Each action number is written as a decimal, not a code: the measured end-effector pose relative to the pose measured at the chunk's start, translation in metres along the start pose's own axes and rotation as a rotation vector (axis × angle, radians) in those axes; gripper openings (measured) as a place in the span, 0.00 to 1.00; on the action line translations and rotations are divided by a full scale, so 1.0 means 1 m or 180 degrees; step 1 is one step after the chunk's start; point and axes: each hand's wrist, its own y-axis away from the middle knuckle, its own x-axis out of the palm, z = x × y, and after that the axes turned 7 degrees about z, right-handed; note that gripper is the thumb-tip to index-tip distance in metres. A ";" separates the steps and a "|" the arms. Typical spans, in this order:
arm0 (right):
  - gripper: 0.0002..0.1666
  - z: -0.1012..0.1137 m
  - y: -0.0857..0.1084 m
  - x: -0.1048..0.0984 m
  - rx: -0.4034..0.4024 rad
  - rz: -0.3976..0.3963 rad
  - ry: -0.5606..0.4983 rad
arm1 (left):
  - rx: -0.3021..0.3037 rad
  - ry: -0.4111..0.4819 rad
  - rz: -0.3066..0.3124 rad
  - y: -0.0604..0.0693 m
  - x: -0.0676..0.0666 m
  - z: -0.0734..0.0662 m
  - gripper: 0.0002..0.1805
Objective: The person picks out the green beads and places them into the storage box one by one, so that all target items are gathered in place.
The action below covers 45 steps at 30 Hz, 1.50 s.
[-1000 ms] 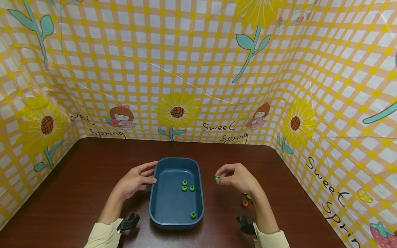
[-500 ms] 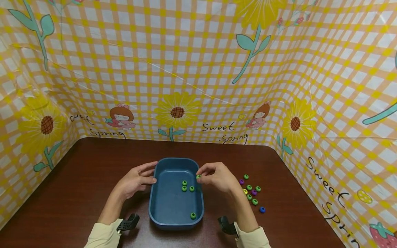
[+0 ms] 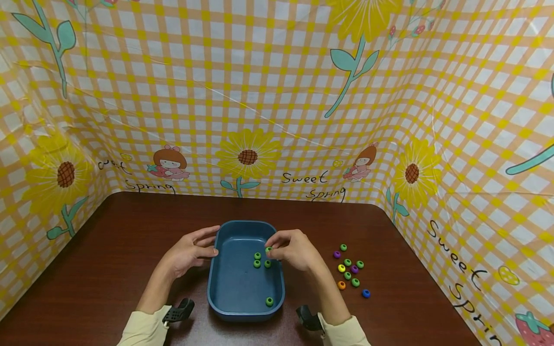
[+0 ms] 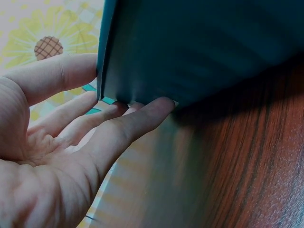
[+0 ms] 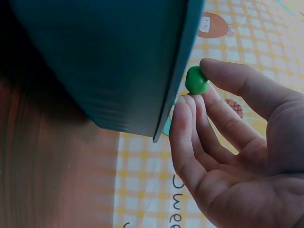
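Note:
A green bead (image 3: pixel 268 250) is pinched between the thumb and fingers of my right hand (image 3: pixel 296 251), over the right side of the blue bin (image 3: pixel 242 298). In the right wrist view the same rounded bead (image 5: pixel 196 80) sits at the fingertips, above the bin's rim. My left hand (image 3: pixel 187 253) touches the bin's left side with extended fingers; the left wrist view has its fingertips against the outer wall (image 4: pixel 190 52). Inside the bin lie several green beads, including one close to the near right corner (image 3: pixel 269 302).
Right of the bin, loose beads are scattered on the dark wooden table (image 3: pixel 143 221): several green ones, purple ones (image 3: pixel 336 254), a yellow one (image 3: pixel 341 268), an orange one (image 3: pixel 341 285) and a blue one (image 3: pixel 366 293). A checked sunflower cloth (image 3: pixel 277 105) surrounds the table's back and sides.
My right hand has moved left with the green bead, from beside the bin to over its right side, uncovering the loose beads. My left hand has stayed in place.

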 end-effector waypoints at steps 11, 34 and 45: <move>0.07 -0.003 -0.002 0.007 0.0005 0.0046 0.0053 | -0.0028 0.0005 -0.0025 -0.001 0.000 0.001 0.38; 0.08 -0.003 -0.003 0.012 0.0023 0.0325 0.0263 | -0.0004 0.0000 0.0050 0.002 0.000 0.000 0.39; 0.09 -0.003 -0.004 0.012 0.0051 0.0359 0.0242 | -0.0006 -0.0003 0.0045 0.002 0.001 0.000 0.39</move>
